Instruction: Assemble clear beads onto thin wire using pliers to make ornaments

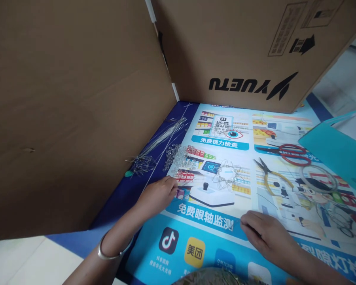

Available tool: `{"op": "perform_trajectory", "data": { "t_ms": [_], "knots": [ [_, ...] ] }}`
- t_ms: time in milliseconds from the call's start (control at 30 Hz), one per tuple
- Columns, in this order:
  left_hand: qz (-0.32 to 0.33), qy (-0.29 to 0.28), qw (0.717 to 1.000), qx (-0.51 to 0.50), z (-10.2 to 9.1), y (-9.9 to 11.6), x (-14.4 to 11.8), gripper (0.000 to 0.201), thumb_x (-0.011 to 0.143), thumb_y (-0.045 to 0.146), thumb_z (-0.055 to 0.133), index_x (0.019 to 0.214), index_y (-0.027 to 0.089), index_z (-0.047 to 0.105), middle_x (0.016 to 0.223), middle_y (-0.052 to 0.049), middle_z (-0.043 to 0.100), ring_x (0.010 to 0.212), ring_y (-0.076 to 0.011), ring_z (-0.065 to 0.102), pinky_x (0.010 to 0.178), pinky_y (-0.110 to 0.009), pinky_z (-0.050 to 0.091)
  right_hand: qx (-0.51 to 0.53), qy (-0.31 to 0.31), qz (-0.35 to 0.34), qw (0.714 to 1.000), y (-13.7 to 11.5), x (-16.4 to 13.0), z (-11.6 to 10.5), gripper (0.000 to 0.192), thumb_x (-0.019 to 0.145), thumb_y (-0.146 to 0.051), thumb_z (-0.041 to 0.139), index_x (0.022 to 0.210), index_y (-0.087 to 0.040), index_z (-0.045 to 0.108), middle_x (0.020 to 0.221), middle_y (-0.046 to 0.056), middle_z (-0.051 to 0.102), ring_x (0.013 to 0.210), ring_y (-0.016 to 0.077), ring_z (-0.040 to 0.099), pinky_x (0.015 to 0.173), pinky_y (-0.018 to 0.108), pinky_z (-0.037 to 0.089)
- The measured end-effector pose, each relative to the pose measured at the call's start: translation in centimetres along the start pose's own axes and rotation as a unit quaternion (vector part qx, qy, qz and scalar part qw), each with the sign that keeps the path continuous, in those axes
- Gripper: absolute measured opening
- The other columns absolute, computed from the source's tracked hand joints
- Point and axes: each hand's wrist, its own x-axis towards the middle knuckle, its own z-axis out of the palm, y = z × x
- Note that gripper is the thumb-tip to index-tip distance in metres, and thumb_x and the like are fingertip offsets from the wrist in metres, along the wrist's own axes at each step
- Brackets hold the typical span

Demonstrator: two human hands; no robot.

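My left hand [158,196], with a silver bangle at the wrist, is closed with its fingertips down at the near edge of a pile of clear beads [180,157]. Whatever its fingers hold, if anything, is hidden. My right hand [264,231] rests lower right, thumb and fingers pinched together; a faint thin line shows near the fingertips, too fine to name. Between and beyond the hands lies a ring-shaped piece of looped wire and clear beads [228,174]. Left of the bead pile is a bunch of wire pieces [142,164], with long straight wires [166,134] behind it.
Pliers with yellow handles [273,176] and red-handled scissors [293,152] lie at the right, near a coil of wire [319,178]. A turquoise folder [338,138] stands beyond them. Tall cardboard panels [225,51] wall the left and back. A printed sheet [207,215] covers the surface.
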Motion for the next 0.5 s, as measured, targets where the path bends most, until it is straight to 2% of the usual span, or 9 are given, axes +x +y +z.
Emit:
{"op": "perform_trajectory", "data": {
  "t_ms": [167, 300, 500],
  "knots": [
    [0.041, -0.026, 0.992, -0.117, 0.1, 0.1, -0.2, 0.014, 0.086, 0.026, 0.041, 0.081, 0.018, 0.051, 0.075, 0.0, 0.056, 0.067, -0.0131, 0.051, 0.059, -0.022, 0.033, 0.011, -0.009, 0.003, 1.0, 0.1, 0.0, 0.0, 0.026, 0.093, -0.032, 0.029, 0.08, -0.021, 0.048, 0.075, 0.002, 0.052, 0.065, 0.0145, 0.046, 0.059, 0.028, 0.031],
    [0.08, -0.049, 0.977, -0.189, 0.5, 0.8, -0.1, 0.01, 0.083, 0.021, 0.041, 0.077, 0.017, 0.048, 0.064, 0.004, 0.047, 0.057, -0.0095, 0.041, 0.053, -0.02, 0.029, 0.02, 0.003, 0.005, 1.0, 0.1, 0.0, -0.2, 0.025, 0.093, -0.032, 0.03, 0.08, -0.021, 0.048, 0.076, 0.002, 0.052, 0.067, 0.0146, 0.047, 0.059, 0.028, 0.032],
    [0.119, -0.133, 0.927, -0.329, 0.5, 2.8, 0.1, 0.006, 0.082, 0.02, 0.042, 0.08, 0.017, 0.047, 0.064, 0.005, 0.042, 0.058, -0.008, 0.036, 0.053, -0.018, 0.029, -0.012, 0.02, 0.015, 1.0, 0.0, 0.2, -0.7, 0.023, 0.092, -0.029, 0.033, 0.085, -0.021, 0.053, 0.083, 0.004, 0.054, 0.073, 0.016, 0.048, 0.063, 0.028, 0.034]
  ]
}}
